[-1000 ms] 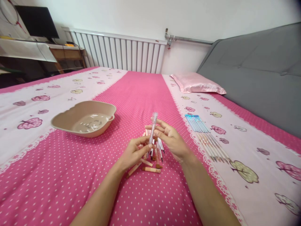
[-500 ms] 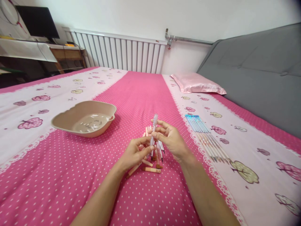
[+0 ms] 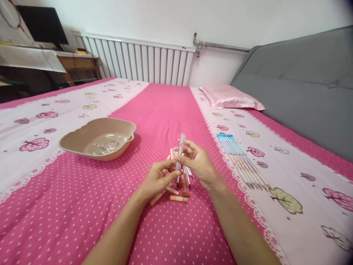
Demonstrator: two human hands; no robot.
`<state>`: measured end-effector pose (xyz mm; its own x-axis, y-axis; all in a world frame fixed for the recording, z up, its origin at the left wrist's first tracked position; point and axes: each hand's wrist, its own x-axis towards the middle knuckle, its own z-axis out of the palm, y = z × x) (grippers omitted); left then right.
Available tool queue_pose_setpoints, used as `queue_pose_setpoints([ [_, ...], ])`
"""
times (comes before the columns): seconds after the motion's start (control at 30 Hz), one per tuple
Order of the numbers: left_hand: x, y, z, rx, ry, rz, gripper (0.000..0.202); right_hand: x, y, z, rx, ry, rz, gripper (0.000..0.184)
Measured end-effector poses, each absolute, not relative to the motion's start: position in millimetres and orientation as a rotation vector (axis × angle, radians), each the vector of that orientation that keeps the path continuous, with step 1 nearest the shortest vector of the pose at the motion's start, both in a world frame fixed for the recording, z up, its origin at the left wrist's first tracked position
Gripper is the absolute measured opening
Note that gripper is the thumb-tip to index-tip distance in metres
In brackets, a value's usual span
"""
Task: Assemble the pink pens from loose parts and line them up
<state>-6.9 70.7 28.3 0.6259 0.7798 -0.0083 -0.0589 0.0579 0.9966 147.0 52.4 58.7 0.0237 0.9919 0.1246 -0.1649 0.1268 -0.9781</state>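
My right hand (image 3: 199,164) holds a clear pen (image 3: 180,145) nearly upright, fingers curled round its lower half. My left hand (image 3: 157,181) pinches the pen's bottom end between thumb and fingers. Right under both hands lies a heap of loose pens and peach-coloured caps (image 3: 178,186) on the pink dotted bedsheet (image 3: 110,198). To the right a row of finished pens (image 3: 242,159) lies side by side, blue ones farther off, pale ones nearer.
A beige scalloped bowl (image 3: 77,139) with several small white bits stands to the left. A pink pillow (image 3: 230,98) lies at the far right by a grey headboard (image 3: 303,92). A radiator (image 3: 140,60) and a desk with a monitor (image 3: 44,25) are behind.
My right fingers have closed round the pen, which was only lightly held between stretched fingers. The pen has sunk slightly toward my left hand.
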Motion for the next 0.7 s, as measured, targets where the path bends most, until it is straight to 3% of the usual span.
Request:
queue_pose_setpoints([
  [0.33, -8.8, 70.6, 30.8, 1.332, 0.618, 0.666, 0.038, 152.2, 49.5, 63.0, -0.927, -1.158, 1.295, 0.036],
  [0.7, -8.1, 70.1, 29.9, 1.331, 0.633, 0.673, 0.034, 151.7, 50.7, 61.1, -0.982, -1.12, 1.258, 0.042],
])
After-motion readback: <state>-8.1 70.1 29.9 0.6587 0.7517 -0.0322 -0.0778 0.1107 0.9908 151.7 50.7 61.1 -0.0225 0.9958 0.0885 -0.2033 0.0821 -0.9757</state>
